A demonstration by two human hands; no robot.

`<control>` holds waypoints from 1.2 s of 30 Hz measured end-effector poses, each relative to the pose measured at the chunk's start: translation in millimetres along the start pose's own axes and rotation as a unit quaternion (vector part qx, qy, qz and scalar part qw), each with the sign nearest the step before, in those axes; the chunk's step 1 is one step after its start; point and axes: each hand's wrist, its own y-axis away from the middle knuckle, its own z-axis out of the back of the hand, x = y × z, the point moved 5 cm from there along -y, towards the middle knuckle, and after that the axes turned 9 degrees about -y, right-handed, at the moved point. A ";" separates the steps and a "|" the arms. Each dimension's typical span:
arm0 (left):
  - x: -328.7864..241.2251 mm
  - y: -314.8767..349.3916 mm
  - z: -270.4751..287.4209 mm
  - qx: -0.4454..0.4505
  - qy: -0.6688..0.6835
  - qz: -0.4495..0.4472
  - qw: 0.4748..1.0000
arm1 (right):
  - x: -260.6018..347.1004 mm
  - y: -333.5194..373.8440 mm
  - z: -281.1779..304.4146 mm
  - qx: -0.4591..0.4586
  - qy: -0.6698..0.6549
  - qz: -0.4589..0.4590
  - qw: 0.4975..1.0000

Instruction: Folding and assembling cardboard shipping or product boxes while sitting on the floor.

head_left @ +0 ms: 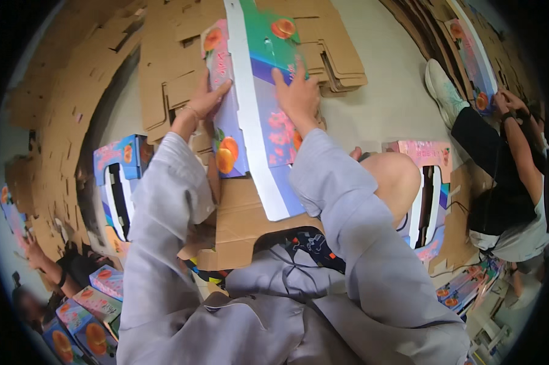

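In front of me lies a long, partly folded fruit carton (256, 97), printed in purple, green and pink with peaches and blossoms. A white strip runs along its length. My left hand (201, 104) grips its left side, with the thumb over the printed panel and the other fingers partly hidden. On the right panel, my right hand (297, 97) rests with fingers spread and slightly blurred. A plain brown cardboard flap (235, 228) extends beneath the carton toward my lap.
Stacked brown cardboard sheets (171, 36) lie ahead, with more piled at left. Printed cartons stand on both sides, one left (119, 182) and one right (426, 194). At right, a co-worker's hands (512, 103) touch another printed carton (469, 67). Another person's hand (37, 252) shows far left.
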 end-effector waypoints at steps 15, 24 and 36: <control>10.3 -5.8 -2.0 -0.067 -0.183 0.029 0.980 | -7.7 -4.3 5.9 0.002 -0.091 0.002 0.996; -4.1 7.9 -3.5 -0.142 -0.250 -0.066 0.955 | -9.4 -7.2 8.2 -0.013 -0.049 0.040 0.998; -7.0 15.6 4.1 -0.073 -0.270 0.001 0.960 | -14.6 -14.9 6.2 0.012 -0.090 0.068 0.994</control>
